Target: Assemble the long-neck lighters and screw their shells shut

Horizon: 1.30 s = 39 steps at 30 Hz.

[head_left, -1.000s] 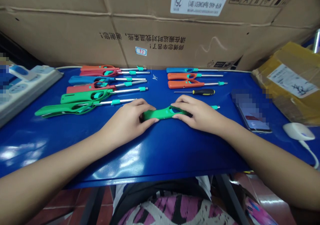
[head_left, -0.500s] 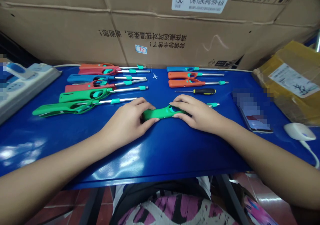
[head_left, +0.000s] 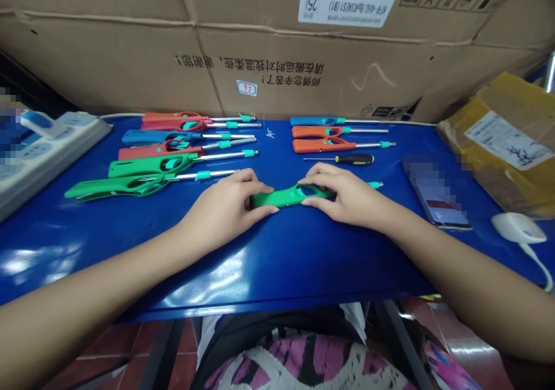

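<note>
A green gas lighter (head_left: 284, 197) lies across the middle of the blue table, between both hands. Its handle end is gripped by my left hand (head_left: 232, 202), thumb on the near side and fingers on the far side. Around the trigger-loop part closes my right hand (head_left: 342, 196), which hides most of the metal tube; the teal tip shows past the knuckles. Just beyond my right hand is a black and yellow screwdriver (head_left: 354, 159). Left of my left hand lies another green lighter (head_left: 117, 186), its handle halves looking slightly parted.
Several red, blue and green lighters (head_left: 151, 165) lie in a left column, three more (head_left: 323, 145) at the right. A white power strip (head_left: 52, 147) stands left; a phone (head_left: 437, 196), white plug-like device (head_left: 518, 228) and taped package (head_left: 498, 141) are right. A large cardboard box (head_left: 269, 48) walls the back.
Both hands keep hold of the green lighter, which has shifted very slightly to the right. The view has moved a little; everything else lies as before.
</note>
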Each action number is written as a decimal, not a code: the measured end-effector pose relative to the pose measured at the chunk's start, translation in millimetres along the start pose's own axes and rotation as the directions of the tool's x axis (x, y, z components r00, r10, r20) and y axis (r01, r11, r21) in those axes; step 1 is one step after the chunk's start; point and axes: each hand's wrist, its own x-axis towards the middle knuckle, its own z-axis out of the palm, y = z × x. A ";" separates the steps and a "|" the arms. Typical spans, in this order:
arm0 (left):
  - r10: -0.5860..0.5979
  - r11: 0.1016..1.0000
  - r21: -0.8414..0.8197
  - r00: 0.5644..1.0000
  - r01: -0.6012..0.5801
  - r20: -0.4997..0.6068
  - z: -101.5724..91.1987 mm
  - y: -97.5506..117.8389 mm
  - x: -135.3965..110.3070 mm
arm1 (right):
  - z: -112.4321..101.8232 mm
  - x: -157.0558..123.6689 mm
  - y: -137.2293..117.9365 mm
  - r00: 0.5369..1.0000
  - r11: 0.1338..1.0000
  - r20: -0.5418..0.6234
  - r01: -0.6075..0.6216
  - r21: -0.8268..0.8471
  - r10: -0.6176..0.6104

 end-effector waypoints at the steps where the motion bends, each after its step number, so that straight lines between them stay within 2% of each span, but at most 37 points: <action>1: 0.009 1.000 0.005 1.000 -0.009 0.003 0.1 -0.7 0.6 | 0.1 0.1 0.2 1.000 1.000 -0.002 -0.001 0.001 0.001; 7: 0.134 0.979 0.151 0.991 -0.137 0.024 1.2 -1.1 -0.3 | 0.4 -0.5 0.0 1.000 1.000 -0.002 0.010 -0.005 -0.010; 12: 0.165 0.885 0.422 0.980 -0.197 0.112 -0.9 8.4 -3.6 | -3.7 -3.6 2.5 0.996 0.994 0.054 0.081 -0.070 -0.077; 14: 0.190 0.859 0.456 0.972 -0.234 0.141 -2.2 10.1 -3.5 | -6.4 -4.6 5.6 0.990 0.988 0.074 0.128 -0.090 -0.122; 18: 0.194 0.891 0.382 0.966 -0.246 0.172 -4.0 7.6 -2.1 | -11.9 -5.1 9.6 0.987 0.978 0.044 0.160 -0.132 -0.156; 22: 0.177 0.925 0.307 0.968 -0.225 0.176 -4.3 2.9 -1.2 | -15.6 -5.4 6.8 0.986 0.972 0.063 0.161 -0.171 -0.152; 29: 0.229 0.950 0.172 0.958 -0.259 0.174 -1.4 -1.1 1.0 | -12.7 -6.7 3.4 0.975 0.964 0.064 0.219 -0.152 -0.211; 35: 0.227 0.958 0.137 0.958 -0.252 0.178 -4.3 -2.2 2.7 | -16.6 -6.5 0.5 0.985 0.969 0.093 0.162 -0.188 -0.147; 39: 0.243 0.957 0.125 0.959 -0.262 0.144 -6.4 -5.7 2.2 | -18.7 -7.0 0.3 0.989 0.971 0.071 0.143 -0.189 -0.132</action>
